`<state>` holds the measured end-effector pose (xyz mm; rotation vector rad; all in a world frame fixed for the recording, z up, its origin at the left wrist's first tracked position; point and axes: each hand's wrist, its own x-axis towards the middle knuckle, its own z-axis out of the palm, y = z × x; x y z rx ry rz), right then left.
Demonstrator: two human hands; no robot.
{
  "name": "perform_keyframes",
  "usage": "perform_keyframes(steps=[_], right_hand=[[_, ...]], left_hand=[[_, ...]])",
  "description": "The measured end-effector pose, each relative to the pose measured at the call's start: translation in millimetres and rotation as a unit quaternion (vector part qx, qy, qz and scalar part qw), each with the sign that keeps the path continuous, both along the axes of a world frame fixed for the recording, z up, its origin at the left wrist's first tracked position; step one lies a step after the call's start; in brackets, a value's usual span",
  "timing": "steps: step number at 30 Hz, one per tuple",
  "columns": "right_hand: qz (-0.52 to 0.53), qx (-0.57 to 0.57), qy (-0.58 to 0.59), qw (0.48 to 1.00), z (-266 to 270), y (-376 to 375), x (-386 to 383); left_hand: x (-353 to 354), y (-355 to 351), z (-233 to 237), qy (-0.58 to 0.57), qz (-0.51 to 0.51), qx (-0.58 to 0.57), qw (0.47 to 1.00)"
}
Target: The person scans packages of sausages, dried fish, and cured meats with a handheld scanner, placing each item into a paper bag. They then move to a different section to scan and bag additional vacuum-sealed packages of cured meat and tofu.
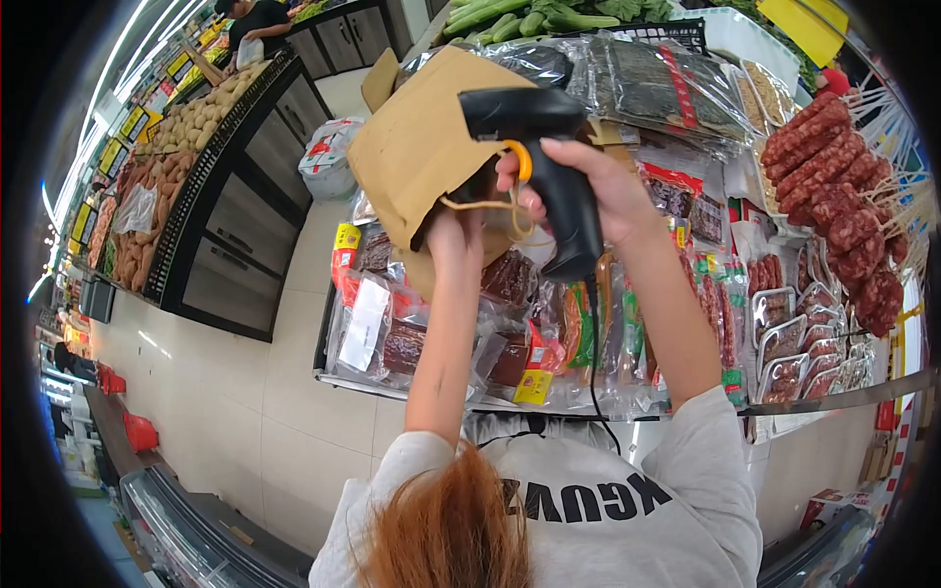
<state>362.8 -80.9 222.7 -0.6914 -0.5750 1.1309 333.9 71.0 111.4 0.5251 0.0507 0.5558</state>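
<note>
Right hand (600, 191) is wrapped tight round the grip of a black scanner (549, 147), fully closed, w/ a finger by the orange trigger (520, 162). Can't tell if it's pressed. Left hand (453, 233) is pinched shut on the lower edge of a brown paper bag (417, 147), fingertips mostly hidden behind the paper. Both are held up at chest height, above the shelf (843, 400) of packed meat. The scanner's nose sits right against the bag, pointing left across it.

Looks like a scan of the bag, so, as I judge it:
- Back the nose off a touch. That close, the beam prob. can't take in a whole code.
- Pull the paper flat w/ the left hand. The bag is creased and folded over, and a code across a fold reads badly.
- Turn the printed side to the scanner window. No label or code shows from here, so it may be on the far side.
- Watch the black cord (593, 372) hanging down from the grip, it runs close over the packs and could snag.
- Mind the thin yellowish string (480, 206) looping betw. bag and trigger, keep it off the finger.

The bag itself is plain kraft brown, matte, soft and crumpled, top flap bent over, no print visible. It seems light, held by one edge w/o sagging much. The scanner is a pistol-type in black plastic, glossy on the head, corded.

Around it are vacuum packs of meat (392, 338), sausages (833, 186) hung at right, and another person (257, 18) far back.
</note>
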Motion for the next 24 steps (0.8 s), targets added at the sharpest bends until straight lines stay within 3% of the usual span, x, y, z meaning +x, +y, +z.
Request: perform_keyframes(steps=[2, 7, 15, 17, 18, 21, 23, 24], right_hand=[[-0.038, -0.017, -0.017, 0.999, -11, -3, -7], [-0.055, -0.038, -0.043, 0.997, -23, -20, -4], [-0.18, -0.113, 0.019, 0.977, -45, -57, -6], [-0.22, -0.086, 0.043, 0.971, -49, -75, -18], [-0.19, -0.092, 0.001, 0.978, -54, -91, -20], [-0.304, -0.048, 0.004, 0.951, -52, -122, -54], [-0.406, -0.069, -0.029, 0.911, -63, -140, -76], [-0.439, -0.092, -0.048, 0.892, -73, -149, -84]], left_hand=[[22, 12, -11, -0.043, -0.039, -0.021, 0.998], [37, 10, -26, 0.035, -0.065, 0.046, 0.996], [43, -7, -26, 0.172, -0.099, 0.169, 0.965], [-1, -26, -13, 0.19, -0.182, 0.361, 0.895], [-19, -33, -20, 0.201, -0.182, 0.394, 0.878], [-65, -55, -39, 0.224, -0.18, 0.494, 0.821], [-89, -70, -40, 0.214, -0.073, 0.674, 0.704], [-94, -72, -38, 0.21, -0.075, 0.705, 0.673]])
